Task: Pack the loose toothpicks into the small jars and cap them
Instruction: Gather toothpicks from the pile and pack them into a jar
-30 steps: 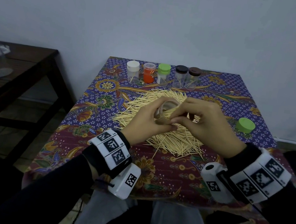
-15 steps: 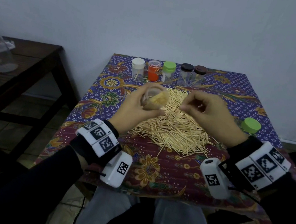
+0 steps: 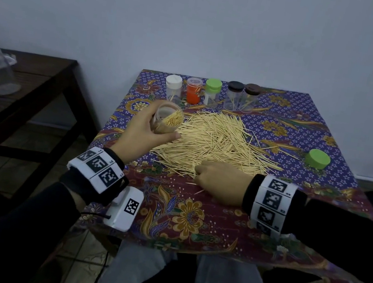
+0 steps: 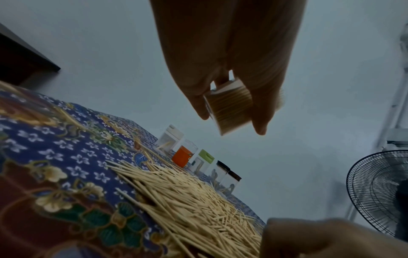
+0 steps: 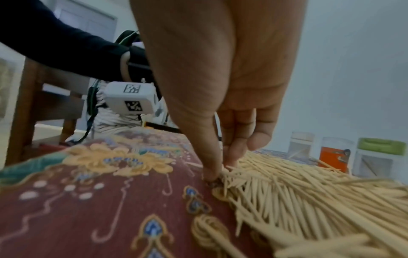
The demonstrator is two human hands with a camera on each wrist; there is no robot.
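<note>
The left hand [image 3: 144, 130] grips an uncapped jar [image 3: 168, 121] half full of toothpicks, raised above the table's left side. The right hand [image 3: 220, 181] pinches toothpicks at the near edge of the pile [image 3: 216, 143]. Only the left wrist view shows a fan [image 4: 379, 190].

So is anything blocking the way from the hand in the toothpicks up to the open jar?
Nothing visible. The right hand is at the toothpick pile's near edge; the uncapped jar, held by the left hand, has open space between.
</note>
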